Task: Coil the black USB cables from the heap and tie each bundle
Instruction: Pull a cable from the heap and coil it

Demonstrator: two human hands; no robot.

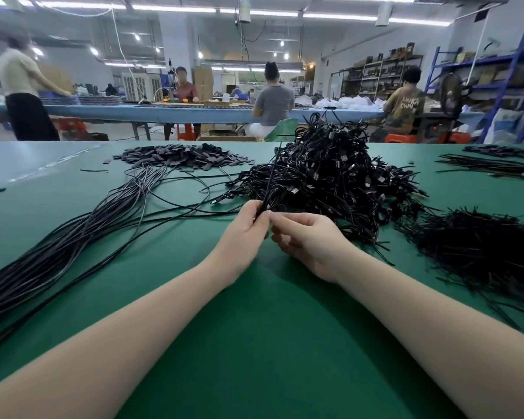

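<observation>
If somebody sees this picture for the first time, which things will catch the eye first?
The two hands, left hand and right hand, meet at centre on the green table, pinching a thin black tie. Just behind them rises a big heap of coiled black USB cables; long straight cables sweep away to the left.

Factory floor: long worktables [176, 111], seated workers [274, 99], stock shelving [381, 74]

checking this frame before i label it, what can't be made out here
Head view:
- What the left hand and right hand pinch between them: the fingers cover the coil, and only a thin black strand rises from it.
- The loose straight cables: cut off by the left edge.
- The pile of thin black ties: cut off by the right edge.
- The tied bundles heap: too tangled to count.
</observation>
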